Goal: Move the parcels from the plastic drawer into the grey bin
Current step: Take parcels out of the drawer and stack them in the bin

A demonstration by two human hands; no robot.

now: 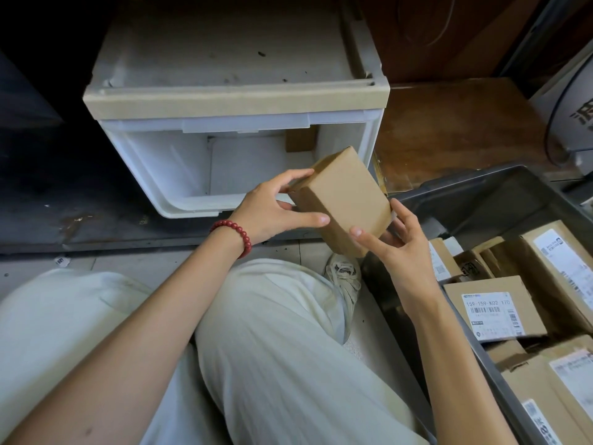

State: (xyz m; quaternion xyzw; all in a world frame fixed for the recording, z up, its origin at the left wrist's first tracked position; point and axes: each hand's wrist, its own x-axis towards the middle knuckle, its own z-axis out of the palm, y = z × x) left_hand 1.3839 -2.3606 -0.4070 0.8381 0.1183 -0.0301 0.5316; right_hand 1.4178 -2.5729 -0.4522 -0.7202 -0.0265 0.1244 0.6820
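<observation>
A plain brown cardboard parcel (343,197) is held in the air in front of the white plastic drawer (179,175), between both hands. My left hand (276,210) grips its left end, thumb below and fingers on top. My right hand (398,248) holds its lower right corner with curled fingers. The drawer stands pulled open; one more brown parcel (300,139) shows at its back right, and the rest of its inside looks bare. The grey bin (481,191) sits at the right and holds several labelled parcels (494,308).
The drawer unit's top (234,101) has tan tape along its front edge. A wooden surface (449,130) lies behind the bin. My knees in pale trousers (256,348) and a white shoe (345,277) fill the foreground over a tiled floor.
</observation>
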